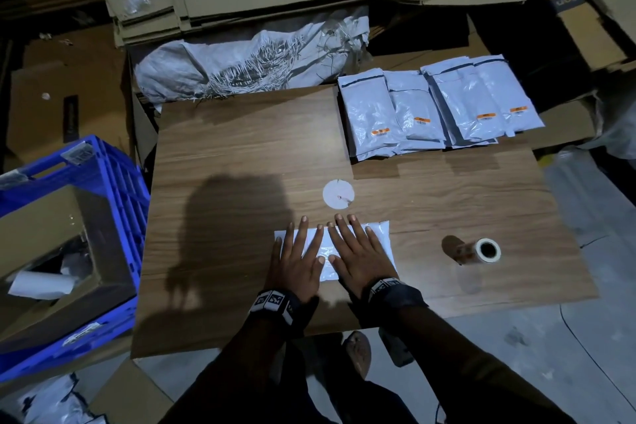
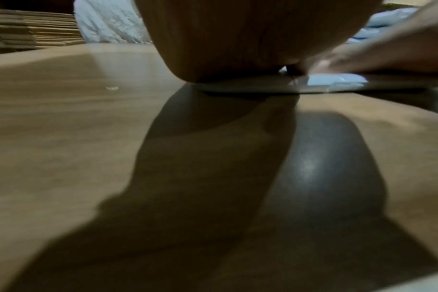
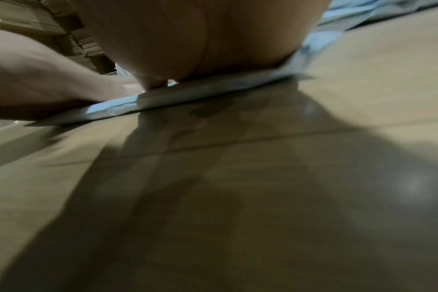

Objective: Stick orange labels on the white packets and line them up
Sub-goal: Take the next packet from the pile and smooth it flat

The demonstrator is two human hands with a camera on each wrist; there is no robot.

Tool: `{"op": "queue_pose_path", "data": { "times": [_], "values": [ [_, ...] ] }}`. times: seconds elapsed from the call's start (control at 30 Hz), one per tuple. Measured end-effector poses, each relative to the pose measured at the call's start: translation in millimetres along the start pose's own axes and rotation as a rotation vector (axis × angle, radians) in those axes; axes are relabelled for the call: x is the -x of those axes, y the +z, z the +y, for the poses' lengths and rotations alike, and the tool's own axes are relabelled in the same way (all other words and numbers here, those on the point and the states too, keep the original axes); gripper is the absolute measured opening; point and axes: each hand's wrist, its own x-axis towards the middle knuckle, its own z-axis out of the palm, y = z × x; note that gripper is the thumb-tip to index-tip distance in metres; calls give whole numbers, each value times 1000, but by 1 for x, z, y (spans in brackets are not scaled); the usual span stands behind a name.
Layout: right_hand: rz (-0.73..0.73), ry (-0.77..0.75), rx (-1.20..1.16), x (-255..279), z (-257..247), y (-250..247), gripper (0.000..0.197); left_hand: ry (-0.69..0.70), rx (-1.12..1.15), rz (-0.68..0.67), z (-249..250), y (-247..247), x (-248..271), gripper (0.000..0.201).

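Pressing both palms, fingers spread flat, we pin the flat white plastic packet (image 1: 335,249) near the desk's front edge; its long axis runs crosswise beneath left hand (image 1: 296,260) and right hand (image 1: 361,256).

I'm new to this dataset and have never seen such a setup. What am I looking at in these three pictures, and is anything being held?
No machine here: a person works bare-handed, wearing three cameras. The big picture comes from the head, looking down. The two blurry ones come from the wrists, looking along each palm at table level. The left hand and right hand lie flat, fingers straight, pressing one white packet onto the wooden table. Nothing is gripped. Farther back on the right lie packets already bearing orange labels. A label roll stands to the right, a white disc just beyond the fingers.
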Motion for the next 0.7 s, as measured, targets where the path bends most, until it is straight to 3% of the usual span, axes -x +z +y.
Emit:
{"op": "queue_pose_path", "data": {
  "times": [0.2, 0.33, 0.5, 0.7],
  "values": [
    [-78, 129, 3, 25, 37, -26, 67, 41, 44, -1, -8, -13, 5, 63],
    [-92, 140, -13, 24, 42, -41, 73, 24, 209, 39, -23, -28, 11, 68],
    [3, 153, -39, 24, 35, -52, 81, -155, 290, 167, -43, -40, 19, 72],
    [35, 312, -33, 37, 30, -54, 74, -213, 364, 160, -41, -34, 45, 67]
  ]
}}
